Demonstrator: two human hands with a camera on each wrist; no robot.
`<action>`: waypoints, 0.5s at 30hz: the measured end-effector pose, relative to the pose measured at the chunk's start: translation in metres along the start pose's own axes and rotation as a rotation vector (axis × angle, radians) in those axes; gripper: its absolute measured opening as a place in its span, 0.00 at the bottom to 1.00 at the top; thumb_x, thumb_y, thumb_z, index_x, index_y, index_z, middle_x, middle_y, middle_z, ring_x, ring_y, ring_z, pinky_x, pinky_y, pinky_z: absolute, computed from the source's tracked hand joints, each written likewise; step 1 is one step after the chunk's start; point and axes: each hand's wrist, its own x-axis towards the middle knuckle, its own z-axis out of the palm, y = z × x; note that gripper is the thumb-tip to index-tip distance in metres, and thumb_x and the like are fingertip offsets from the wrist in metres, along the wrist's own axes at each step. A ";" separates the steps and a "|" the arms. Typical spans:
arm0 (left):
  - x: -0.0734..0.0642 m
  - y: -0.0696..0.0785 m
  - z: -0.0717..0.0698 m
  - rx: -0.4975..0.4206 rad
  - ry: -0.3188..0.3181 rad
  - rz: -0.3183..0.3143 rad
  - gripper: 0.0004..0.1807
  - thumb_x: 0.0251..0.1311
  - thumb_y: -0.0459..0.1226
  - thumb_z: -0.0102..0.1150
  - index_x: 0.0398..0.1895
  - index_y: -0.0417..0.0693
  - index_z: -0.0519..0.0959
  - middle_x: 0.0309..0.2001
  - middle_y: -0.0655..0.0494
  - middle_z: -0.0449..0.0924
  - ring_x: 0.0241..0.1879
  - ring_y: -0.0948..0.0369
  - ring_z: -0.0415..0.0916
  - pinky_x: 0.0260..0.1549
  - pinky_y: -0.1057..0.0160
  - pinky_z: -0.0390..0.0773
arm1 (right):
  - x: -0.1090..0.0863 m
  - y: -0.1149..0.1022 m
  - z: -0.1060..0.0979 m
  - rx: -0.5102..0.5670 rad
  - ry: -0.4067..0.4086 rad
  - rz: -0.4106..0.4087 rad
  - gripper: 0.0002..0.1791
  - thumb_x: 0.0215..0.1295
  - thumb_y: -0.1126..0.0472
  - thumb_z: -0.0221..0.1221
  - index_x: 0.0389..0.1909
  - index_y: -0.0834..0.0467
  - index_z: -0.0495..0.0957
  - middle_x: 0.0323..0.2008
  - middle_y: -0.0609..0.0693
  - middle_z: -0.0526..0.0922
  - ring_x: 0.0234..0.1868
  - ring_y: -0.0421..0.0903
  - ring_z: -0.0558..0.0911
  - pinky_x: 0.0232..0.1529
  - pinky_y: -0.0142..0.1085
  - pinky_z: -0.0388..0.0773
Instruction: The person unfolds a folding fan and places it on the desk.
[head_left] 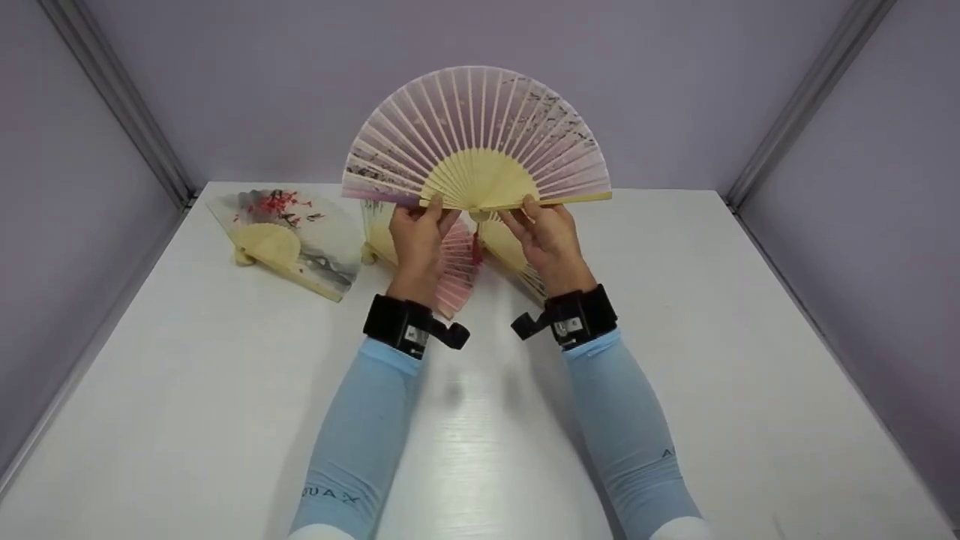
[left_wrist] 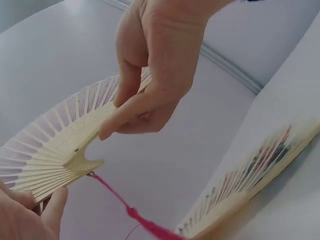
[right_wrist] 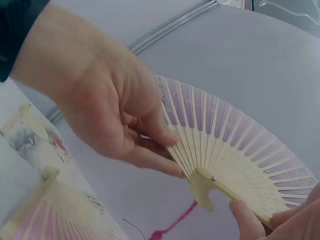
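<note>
A purple folding fan, spread into a wide half circle with pale ribs and a dark blossom print, is held up above the table. My left hand pinches its left end rib between thumb and fingers. At the opposite end rib, my right hand pinches in the same way. From the fan's pivot hangs a red tassel. Behind and below my hands lie a pink fan and a pale-ribbed fan, both partly hidden.
To the left on the white table lies an open white fan with red blossoms. Grey-lilac walls enclose the back and both sides.
</note>
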 end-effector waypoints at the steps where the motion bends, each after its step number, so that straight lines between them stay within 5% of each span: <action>1: 0.001 -0.004 0.000 -0.031 0.020 -0.003 0.24 0.80 0.29 0.55 0.76 0.35 0.69 0.70 0.32 0.76 0.69 0.40 0.80 0.59 0.58 0.89 | 0.002 0.003 0.001 0.031 0.018 0.001 0.27 0.87 0.67 0.46 0.82 0.59 0.66 0.79 0.61 0.71 0.75 0.56 0.77 0.69 0.41 0.82; 6: 0.001 -0.020 0.005 -0.093 0.066 -0.010 0.19 0.83 0.33 0.52 0.70 0.37 0.69 0.62 0.38 0.81 0.56 0.49 0.86 0.59 0.57 0.90 | 0.005 0.010 0.003 0.093 0.070 -0.040 0.25 0.87 0.66 0.46 0.80 0.61 0.68 0.69 0.60 0.78 0.59 0.49 0.82 0.70 0.42 0.83; 9: -0.002 -0.026 0.007 -0.073 0.036 -0.004 0.18 0.83 0.35 0.52 0.69 0.40 0.67 0.55 0.41 0.82 0.46 0.53 0.87 0.59 0.52 0.90 | 0.004 0.009 0.003 0.095 0.081 -0.072 0.25 0.87 0.66 0.46 0.79 0.63 0.68 0.62 0.58 0.80 0.54 0.47 0.83 0.68 0.42 0.85; 15: -0.007 -0.034 0.012 -0.020 -0.054 0.052 0.38 0.73 0.27 0.65 0.78 0.50 0.57 0.64 0.36 0.84 0.55 0.49 0.89 0.61 0.47 0.89 | 0.003 0.007 0.003 0.083 0.096 -0.088 0.24 0.86 0.67 0.48 0.77 0.66 0.69 0.53 0.54 0.82 0.50 0.46 0.84 0.58 0.38 0.90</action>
